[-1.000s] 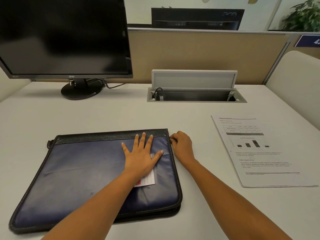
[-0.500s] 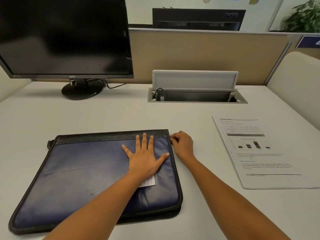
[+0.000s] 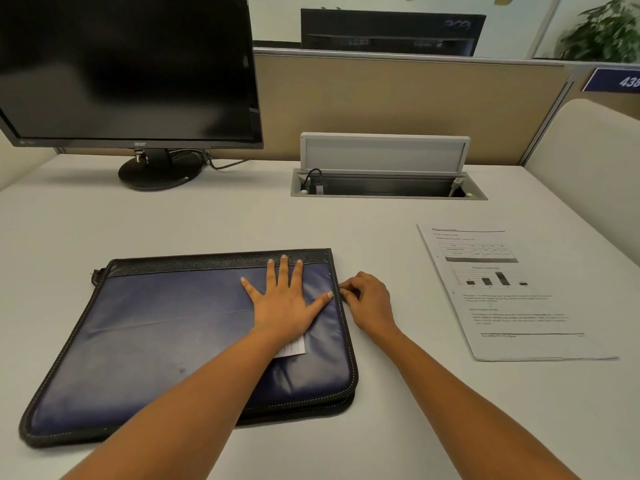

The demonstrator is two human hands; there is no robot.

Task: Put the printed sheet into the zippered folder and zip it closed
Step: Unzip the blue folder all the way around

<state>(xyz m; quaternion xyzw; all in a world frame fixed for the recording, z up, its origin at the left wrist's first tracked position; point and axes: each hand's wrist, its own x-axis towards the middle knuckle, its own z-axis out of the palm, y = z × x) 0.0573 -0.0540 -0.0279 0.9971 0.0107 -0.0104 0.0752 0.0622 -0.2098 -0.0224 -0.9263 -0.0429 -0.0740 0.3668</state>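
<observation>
A dark blue zippered folder point(image 3: 166, 341) with black trim lies flat on the white desk, its cover down. My left hand point(image 3: 285, 299) presses flat on the cover with fingers spread, over a small white label. My right hand point(image 3: 369, 301) is at the folder's right edge, a little below the far corner, and its fingertips pinch something small there, apparently the zipper pull; the pull itself is hidden. The printed sheet point(image 3: 509, 292), with a table, a bar chart and text, lies on the desk to the right, apart from both hands.
A black monitor point(image 3: 128, 71) on a round stand stands at the back left. An open cable box point(image 3: 388, 183) with a raised lid is sunk into the desk at the back centre. A beige partition point(image 3: 398, 105) closes the back; a cream panel stands at the right.
My right hand has slid toward me along the folder's right edge, away from the far corner. My left hand stays flat on the cover.
</observation>
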